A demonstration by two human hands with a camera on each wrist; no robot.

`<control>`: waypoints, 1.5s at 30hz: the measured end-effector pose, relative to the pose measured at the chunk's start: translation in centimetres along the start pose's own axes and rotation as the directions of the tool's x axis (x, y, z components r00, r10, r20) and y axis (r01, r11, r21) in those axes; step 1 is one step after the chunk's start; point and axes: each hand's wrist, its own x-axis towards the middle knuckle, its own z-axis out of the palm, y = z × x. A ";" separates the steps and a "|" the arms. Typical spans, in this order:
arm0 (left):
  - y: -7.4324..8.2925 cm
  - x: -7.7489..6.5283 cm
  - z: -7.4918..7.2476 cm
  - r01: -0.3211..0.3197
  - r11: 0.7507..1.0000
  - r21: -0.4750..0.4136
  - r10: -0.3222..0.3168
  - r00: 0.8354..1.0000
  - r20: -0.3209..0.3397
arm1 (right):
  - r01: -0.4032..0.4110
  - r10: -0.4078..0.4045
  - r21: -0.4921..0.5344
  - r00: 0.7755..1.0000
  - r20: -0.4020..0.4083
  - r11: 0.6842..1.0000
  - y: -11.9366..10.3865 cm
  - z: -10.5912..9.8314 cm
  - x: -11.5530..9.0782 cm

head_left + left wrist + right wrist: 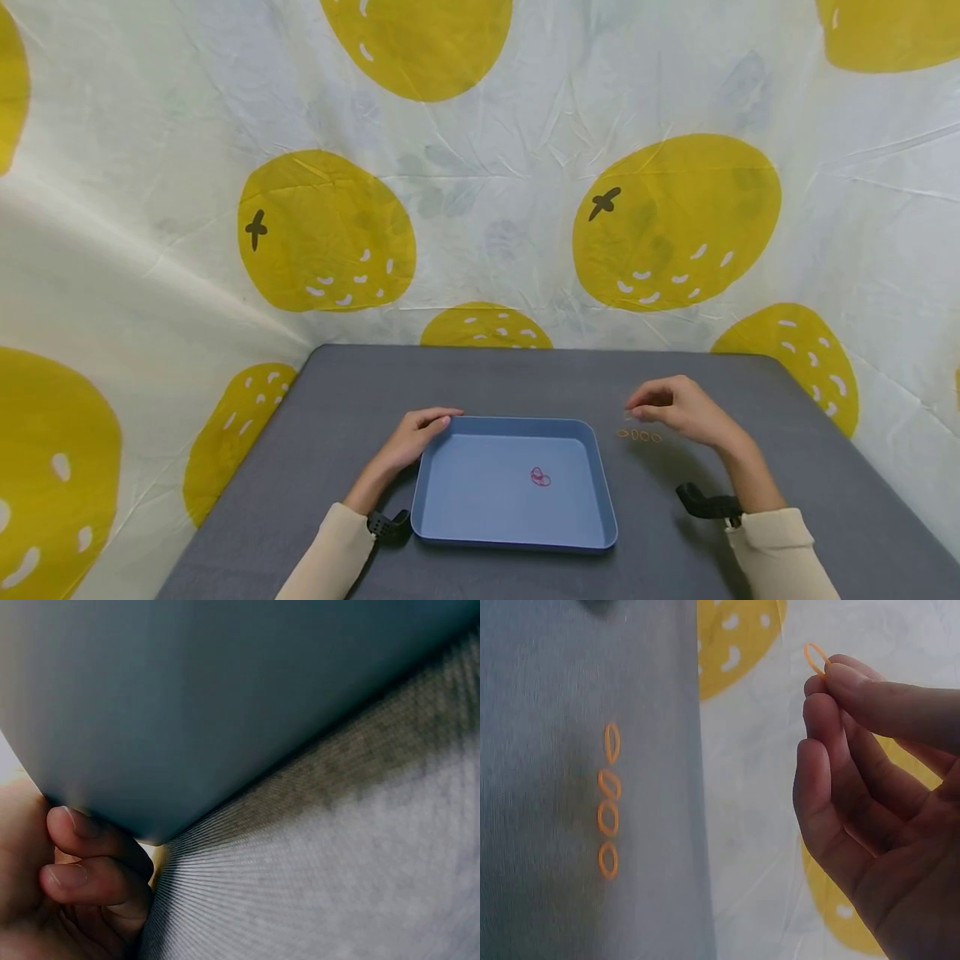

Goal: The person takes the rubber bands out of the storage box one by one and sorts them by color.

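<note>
My left hand [411, 437] grips the far left corner of a shallow blue tray [480, 508]. In the left wrist view, curled fingers [90, 881] lie against the tray's outer wall. My right hand [686, 408] is raised over the table to the right of the tray. Between its thumb and forefinger it pinches a small orange rubber band [808, 655]. Below that hand, several more orange rubber bands [600, 817] lie in a row on the table. A few red rubber bands [540, 477] sit together inside the tray, right of its middle.
The table [495, 379] has a dark grey cloth surface. Behind it and along its sides hangs a white curtain [487, 225] printed with big yellow fruit. Each wrist carries a black strap with a camera mount [708, 502].
</note>
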 end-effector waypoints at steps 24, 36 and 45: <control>0.0 0.0 -0.1 0.020 1.000 -0.006 -0.020 1.000 0.013 | -0.225 0.225 -0.101 0.974 -0.007 0.969 5.4 -1.7 -2.5; 0.0 0.0 0.0 0.012 1.000 0.006 -0.012 1.000 -0.003 | -0.271 0.276 -0.085 0.960 0.044 0.959 7.2 -1.1 -2.6; 0.0 0.1 0.1 0.017 1.000 0.001 -0.017 1.000 -0.006 | -0.287 0.292 -0.080 0.955 0.049 0.955 7.9 -0.6 -2.5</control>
